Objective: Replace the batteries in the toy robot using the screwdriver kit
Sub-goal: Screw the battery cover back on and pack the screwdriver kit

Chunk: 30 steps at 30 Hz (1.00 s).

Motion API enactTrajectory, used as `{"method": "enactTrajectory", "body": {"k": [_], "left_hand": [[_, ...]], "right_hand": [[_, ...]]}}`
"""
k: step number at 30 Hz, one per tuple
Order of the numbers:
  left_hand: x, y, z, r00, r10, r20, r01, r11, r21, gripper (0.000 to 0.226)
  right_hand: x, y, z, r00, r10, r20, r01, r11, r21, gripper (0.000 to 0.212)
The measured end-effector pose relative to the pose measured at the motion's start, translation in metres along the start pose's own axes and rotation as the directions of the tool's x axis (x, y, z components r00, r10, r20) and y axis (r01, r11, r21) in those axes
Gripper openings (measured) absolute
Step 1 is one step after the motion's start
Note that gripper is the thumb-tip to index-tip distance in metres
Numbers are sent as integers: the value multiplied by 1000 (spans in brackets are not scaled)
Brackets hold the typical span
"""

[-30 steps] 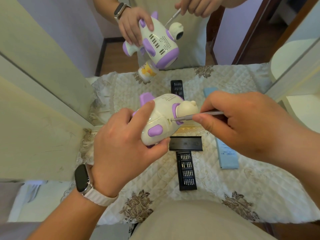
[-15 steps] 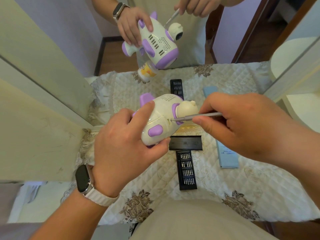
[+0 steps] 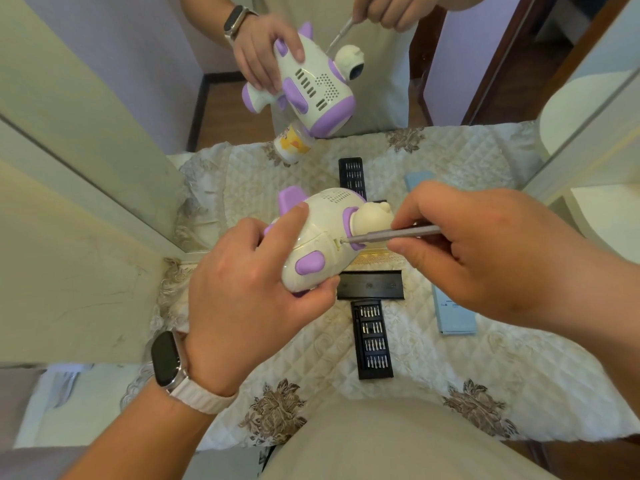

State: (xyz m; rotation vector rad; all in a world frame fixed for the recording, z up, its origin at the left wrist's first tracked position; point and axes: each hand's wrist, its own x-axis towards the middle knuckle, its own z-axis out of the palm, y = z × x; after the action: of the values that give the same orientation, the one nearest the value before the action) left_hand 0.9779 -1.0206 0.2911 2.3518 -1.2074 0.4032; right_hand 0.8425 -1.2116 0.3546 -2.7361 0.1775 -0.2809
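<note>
My left hand (image 3: 249,292) grips the cream and purple toy robot (image 3: 322,244) and holds it in the air above the quilted table cover. My right hand (image 3: 485,251) pinches a slim grey screwdriver (image 3: 391,234) that lies almost level, its tip set in a screw hole on the toy's side below the head. Below the toy, the black tray of screwdriver bits (image 3: 372,337) lies open on the cloth, with its black lid (image 3: 370,284) lying crosswise above it.
A mirror (image 3: 450,64) stands right behind the table and repeats the toy, hands and tray. A light blue box (image 3: 455,317) lies at the right on the quilted cover (image 3: 311,358). A small bottle shows only in the mirror (image 3: 291,143). Cream panels close the left side.
Nothing has visibly moved apart from a slight shift of the screwdriver and my right fingers; the tip stays in the same screw hole.
</note>
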Motion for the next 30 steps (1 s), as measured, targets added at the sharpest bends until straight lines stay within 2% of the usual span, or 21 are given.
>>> {"method": "enactTrajectory", "body": {"k": [8,12,14,17,19,24,28,30], "left_hand": [[-5,-1,1,1000,-1,10,1,1000,-11,67],[-5,0,1,1000,-14,6,14,1000,-25,67],[-4,1,1,1000,-16,4,16,999,-30,67],[-3,3,0,1000,-11,4,11,1000,-29,67],[-2,4,1,1000,-7,5,8,1000,-27,67],[-2,5,4,1000,4,11,-3,1000,-22,67],[-4,5,6,1000,6,18,-6,999,-31,68],[-4,6,7,1000,-15,23,15,999,-33,69]], "right_hand": [[3,3,5,1000,27,-7,-28,994,-107,45],[1,0,-1,996,44,83,-44,999,-1,43],[-1,1,-2,993,34,112,-34,999,2,32],[-1,0,-4,997,23,74,-23,1000,-6,18],[-1,-1,-4,999,40,33,-40,999,-4,21],[2,1,4,995,89,-35,-92,993,-77,45],[1,4,4,992,123,26,-120,989,-84,46],[0,3,1,989,132,67,-129,991,-47,39]]}}
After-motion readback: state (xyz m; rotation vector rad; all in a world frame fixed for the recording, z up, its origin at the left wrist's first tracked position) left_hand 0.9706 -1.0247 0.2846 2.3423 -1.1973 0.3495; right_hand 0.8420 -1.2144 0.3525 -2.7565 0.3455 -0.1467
